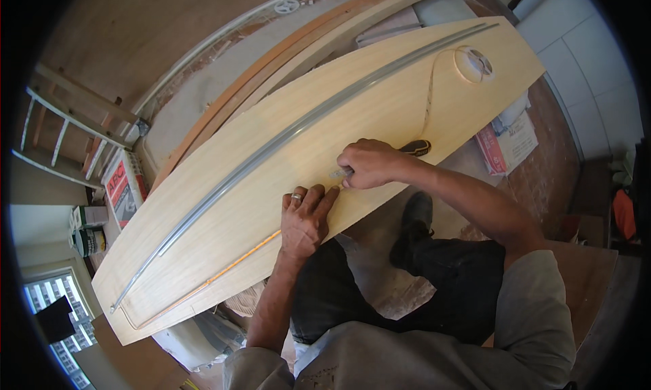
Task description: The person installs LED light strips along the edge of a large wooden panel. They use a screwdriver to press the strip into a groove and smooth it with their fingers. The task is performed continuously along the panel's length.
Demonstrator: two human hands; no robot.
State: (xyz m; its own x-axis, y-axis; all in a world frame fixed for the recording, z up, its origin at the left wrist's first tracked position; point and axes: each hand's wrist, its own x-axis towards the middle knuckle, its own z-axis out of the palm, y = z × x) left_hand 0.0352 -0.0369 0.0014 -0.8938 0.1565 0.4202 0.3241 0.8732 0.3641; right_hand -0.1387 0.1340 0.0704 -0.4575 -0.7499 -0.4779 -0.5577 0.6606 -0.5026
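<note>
Nearest, the left hand (303, 220) is laid flat, fingers spread, on the near edge of a long pale wood-grain panel (380, 112), pressing it down and grasping nothing. Just beyond it, the right hand (369, 163) is clenched around a small pale tool (337, 174), whose kind cannot be made out, held at the panel's near edge close to the left fingertips. A thin strip of edge banding (237, 258) is seen running along that near edge to the left, and a looser length curves away across the panel towards a pale roll (473, 63) lying near the far end. A long grey straightedge (285, 142) is laid along the middle of the panel.

Several risks are judged likely. The left fingertips could be nicked if the tool slips, since they are set so close to it. The panel overhangs its support, and it could be tipped or shifted by uneven pressure. The loose strip could be kinked or pulled crooked. The straightedge could be knocked off towards the ladder (68, 129) and boxes (125, 187) beyond.
</note>
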